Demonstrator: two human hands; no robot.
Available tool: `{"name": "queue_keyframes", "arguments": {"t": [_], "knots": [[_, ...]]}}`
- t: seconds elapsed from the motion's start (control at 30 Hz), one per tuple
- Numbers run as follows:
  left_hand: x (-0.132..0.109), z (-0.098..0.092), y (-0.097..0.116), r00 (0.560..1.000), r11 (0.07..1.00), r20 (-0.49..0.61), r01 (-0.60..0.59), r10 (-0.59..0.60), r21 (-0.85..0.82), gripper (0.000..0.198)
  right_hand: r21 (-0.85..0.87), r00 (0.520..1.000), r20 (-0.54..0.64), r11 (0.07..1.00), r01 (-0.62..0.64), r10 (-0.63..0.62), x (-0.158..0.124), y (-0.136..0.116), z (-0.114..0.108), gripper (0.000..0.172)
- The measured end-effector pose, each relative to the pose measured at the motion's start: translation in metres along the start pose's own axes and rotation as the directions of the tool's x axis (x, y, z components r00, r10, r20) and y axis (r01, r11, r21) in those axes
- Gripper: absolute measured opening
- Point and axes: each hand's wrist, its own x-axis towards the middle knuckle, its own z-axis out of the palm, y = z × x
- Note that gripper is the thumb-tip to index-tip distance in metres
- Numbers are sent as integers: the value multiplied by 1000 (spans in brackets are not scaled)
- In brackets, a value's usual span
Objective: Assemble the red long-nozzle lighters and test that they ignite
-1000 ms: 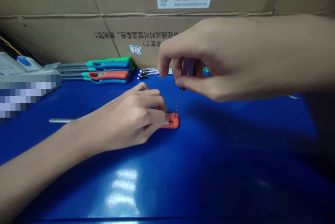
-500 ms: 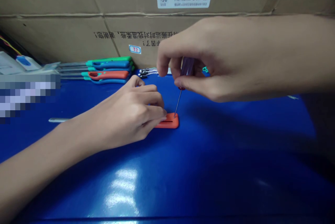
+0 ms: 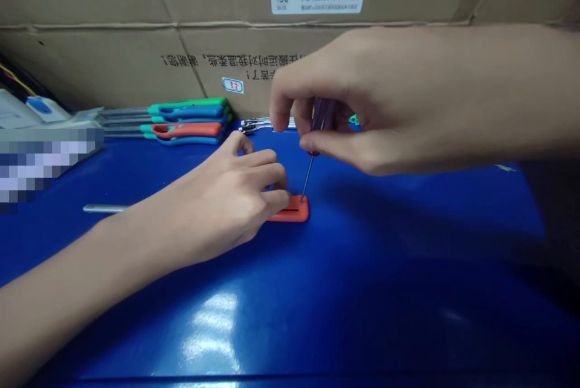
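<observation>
My right hand (image 3: pixel 357 104) grips a screwdriver (image 3: pixel 322 115) with a purple see-through handle. Its thin shaft slants down, and the tip meets the right end of an orange plastic handle (image 3: pixel 290 215) with a dark slot along it. That handle lies flat on the blue tabletop. From the left, my left hand (image 3: pixel 240 194) is closed on it with curled fingers, covering its left part. A narrow metal strip (image 3: pixel 106 208) shows beyond my left wrist; whether it joins the orange handle is hidden.
Several long tools (image 3: pixel 188 129) with green, blue and orange handles lie stacked at the back left. Behind stands a large cardboard box (image 3: pixel 136 55). Thin metal pieces (image 3: pixel 258 124) lie along its foot. A pale blurred patch (image 3: pixel 40 164) covers the left edge.
My left hand's fingers have shifted slightly right and spread a little on the orange handle. The screwdriver and my right hand stay nearly in place, tip on the same spot.
</observation>
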Motion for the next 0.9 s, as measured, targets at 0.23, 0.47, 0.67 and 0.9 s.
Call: {"name": "queue_keyframes", "arguments": {"t": [0.23, 0.47, 0.67, 0.9], "knots": [[1, -3, 0, 999, 1000, 45, -17, 16, 26, 30, -3, 995, -89, 999, 41, -41, -1, 4, 0, 20], [0, -1, 0, 999, 1000, 43, 8, -7, -25, 28, 35, 992, -120, 999, -30, 34, 2, 4, 4, 33], [-2, 1, 0, 998, 1000, 53, 23, -22, -6, 29, 43, 991, -130, 999, -31, 36, 0, 4, 5, 29], [-3, -2, -1, 997, 999, 76, 11, -9, -31, 32, 54, 988, -147, 998, -28, 35, 0, 6, 5, 19]]}}
